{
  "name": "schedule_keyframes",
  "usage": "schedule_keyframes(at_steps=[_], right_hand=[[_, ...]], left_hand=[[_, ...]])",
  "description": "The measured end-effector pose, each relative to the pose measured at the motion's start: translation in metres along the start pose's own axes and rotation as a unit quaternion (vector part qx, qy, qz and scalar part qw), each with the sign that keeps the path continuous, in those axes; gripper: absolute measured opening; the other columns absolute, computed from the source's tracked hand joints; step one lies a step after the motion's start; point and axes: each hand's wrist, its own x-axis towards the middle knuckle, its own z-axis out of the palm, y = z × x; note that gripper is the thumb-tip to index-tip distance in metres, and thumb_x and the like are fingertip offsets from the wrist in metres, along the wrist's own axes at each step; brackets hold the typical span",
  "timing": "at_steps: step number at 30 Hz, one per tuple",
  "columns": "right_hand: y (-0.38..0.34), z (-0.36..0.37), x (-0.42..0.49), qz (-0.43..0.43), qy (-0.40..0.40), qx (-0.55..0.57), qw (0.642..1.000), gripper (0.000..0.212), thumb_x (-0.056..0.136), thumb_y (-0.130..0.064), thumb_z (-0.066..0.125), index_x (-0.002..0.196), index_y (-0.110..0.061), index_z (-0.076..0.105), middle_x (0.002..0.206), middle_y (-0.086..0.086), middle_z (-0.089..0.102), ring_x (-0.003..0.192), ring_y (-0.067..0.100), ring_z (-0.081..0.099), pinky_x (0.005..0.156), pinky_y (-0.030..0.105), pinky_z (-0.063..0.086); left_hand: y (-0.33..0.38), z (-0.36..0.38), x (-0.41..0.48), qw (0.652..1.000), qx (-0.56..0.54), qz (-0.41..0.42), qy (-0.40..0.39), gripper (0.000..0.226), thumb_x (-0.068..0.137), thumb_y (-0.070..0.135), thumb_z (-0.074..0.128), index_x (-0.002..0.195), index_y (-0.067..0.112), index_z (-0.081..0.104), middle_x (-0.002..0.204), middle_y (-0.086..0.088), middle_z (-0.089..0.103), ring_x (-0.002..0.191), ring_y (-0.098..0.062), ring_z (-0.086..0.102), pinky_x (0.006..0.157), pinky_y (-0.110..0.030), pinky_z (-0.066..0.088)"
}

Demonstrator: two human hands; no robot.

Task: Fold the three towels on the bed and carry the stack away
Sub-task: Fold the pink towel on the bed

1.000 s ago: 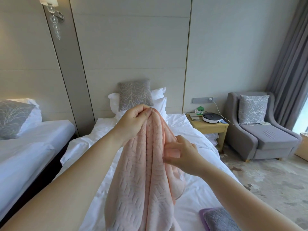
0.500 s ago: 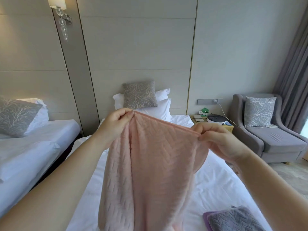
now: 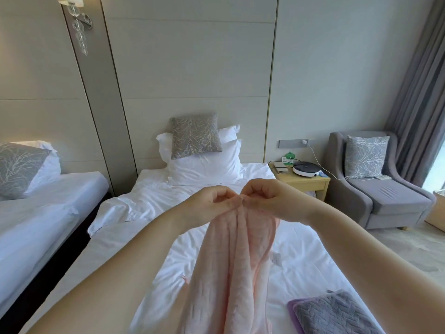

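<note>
Two hands: left hand [image 3: 212, 204] and right hand [image 3: 267, 199] are being held touching, above the bed [image 3: 154, 203].
Fingers: top edge of the pink towel [image 3: 240, 261] is being pinched by both.
Towel axis: long side is hanging straight down below the fingers, toward the body.
Nearer hand: neither; grip is being shared.
Other: grey towel [image 3: 337, 314] is lying folded, lower right.

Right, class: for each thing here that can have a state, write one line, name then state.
bed: sheet rumpled.
pink towel: held up over the bed, hanging bunched, top corners pinched together.
left hand: pinches the pink towel's top edge.
right hand: pinches the same edge, beside the left hand.
purple towel: folded on the bed, only its edge showing.
grey towel: folded, lying on the purple towel.
white plug: seated in the wall panel.
</note>
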Motion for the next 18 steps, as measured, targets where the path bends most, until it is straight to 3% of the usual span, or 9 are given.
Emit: schedule_keyframes(at_steps=[3, 6, 9, 12, 15, 18], right_hand=[[0.015, 0.003, -0.004, 0.015, 0.018, -0.037, 0.999, 0.006, 0.082, -0.030, 0.069, 0.084, -0.029, 0.064, 0.071, -0.017, 0.056, 0.065, 0.000, 0.049, 0.063, 0.014, 0.041], [0.030, 0.006, -0.007, 0.040, 0.029, -0.040, 0.998, 0.011, 0.078, -0.025, 0.075, 0.082, -0.022, 0.065, 0.076, -0.002, 0.060, 0.072, 0.011, 0.055, 0.072, 0.027, 0.045], [0.036, 0.007, -0.013, 0.043, 0.051, 0.087, 0.994, 0.014, 0.083, -0.017, 0.071, 0.085, -0.005, 0.064, 0.083, 0.009, 0.063, 0.079, 0.020, 0.059, 0.084, 0.035, 0.047], [0.027, 0.005, -0.012, -0.005, 0.086, 0.252, 0.964, 0.006, 0.085, -0.009, 0.065, 0.083, -0.005, 0.062, 0.080, 0.007, 0.063, 0.075, 0.016, 0.058, 0.079, 0.032, 0.047], [0.012, 0.006, -0.004, -0.048, 0.097, 0.226, 0.968, 0.004, 0.084, -0.002, 0.065, 0.087, -0.001, 0.063, 0.083, 0.007, 0.068, 0.078, 0.016, 0.062, 0.074, 0.028, 0.050], [0.004, 0.013, 0.003, -0.055, 0.105, 0.208, 0.971, 0.008, 0.081, 0.004, 0.067, 0.086, -0.003, 0.066, 0.083, 0.006, 0.071, 0.080, 0.016, 0.065, 0.077, 0.028, 0.052]], left_hand=[[-0.002, -0.005, 0.000, 0.999, 0.017, 0.016, 0.029, 0.011, 0.090, 0.029, 0.064, 0.088, 0.018, 0.066, 0.077, 0.013, 0.065, 0.073, 0.002, 0.057, 0.069, -0.010, 0.043], [-0.004, -0.011, 0.001, 0.996, 0.037, 0.036, 0.079, 0.010, 0.092, 0.028, 0.061, 0.086, 0.020, 0.062, 0.073, 0.013, 0.057, 0.067, 0.001, 0.049, 0.065, -0.010, 0.039], [-0.005, -0.017, -0.002, 0.991, 0.057, 0.052, 0.111, 0.009, 0.094, 0.025, 0.058, 0.088, 0.019, 0.059, 0.078, 0.015, 0.056, 0.065, 0.004, 0.047, 0.067, -0.007, 0.038], [-0.004, -0.019, -0.006, 0.992, 0.075, 0.049, 0.091, 0.013, 0.093, 0.031, 0.059, 0.096, 0.019, 0.060, 0.088, 0.012, 0.061, 0.066, 0.008, 0.053, 0.064, -0.006, 0.040], [0.009, -0.016, -0.008, 0.997, 0.045, 0.049, 0.051, 0.035, 0.082, 0.050, 0.062, 0.106, 0.025, 0.064, 0.096, 0.015, 0.067, 0.085, 0.007, 0.060, 0.072, -0.007, 0.044], [0.020, -0.012, -0.006, 0.995, 0.062, 0.068, 0.043, 0.036, 0.078, 0.057, 0.063, 0.099, 0.028, 0.068, 0.086, 0.015, 0.070, 0.079, -0.001, 0.062, 0.068, -0.010, 0.044]])
